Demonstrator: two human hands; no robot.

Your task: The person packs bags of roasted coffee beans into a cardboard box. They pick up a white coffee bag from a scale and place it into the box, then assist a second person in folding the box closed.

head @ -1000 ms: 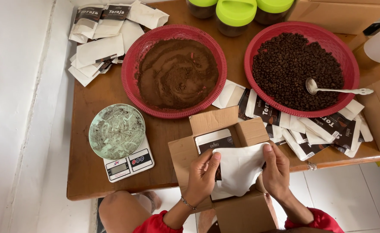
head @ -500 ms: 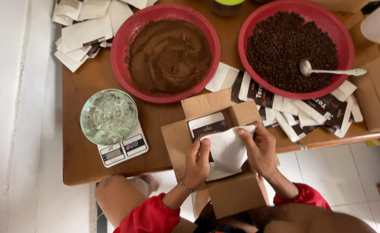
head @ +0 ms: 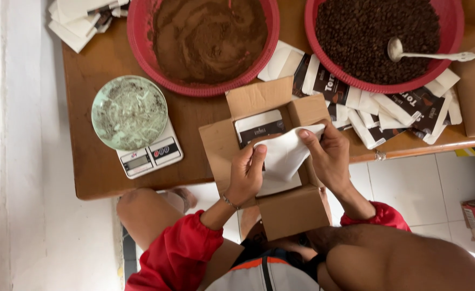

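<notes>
White floor tiles are seen below the near edge of a brown wooden table. A white pouch, plain and slightly creased, is held over an open cardboard box on the lap; its upper edge is pinched by the left hand and the right hand, both closed on it. Under the pouch, a dark-labelled packet lies inside the box. Beyond the left hand, a kitchen scale carries a pale green bowl. Past the right hand, white-and-dark packets are heaped against a red basin of coffee beans, in which a spoon rests. A second red basin holds brown powder.
</notes>
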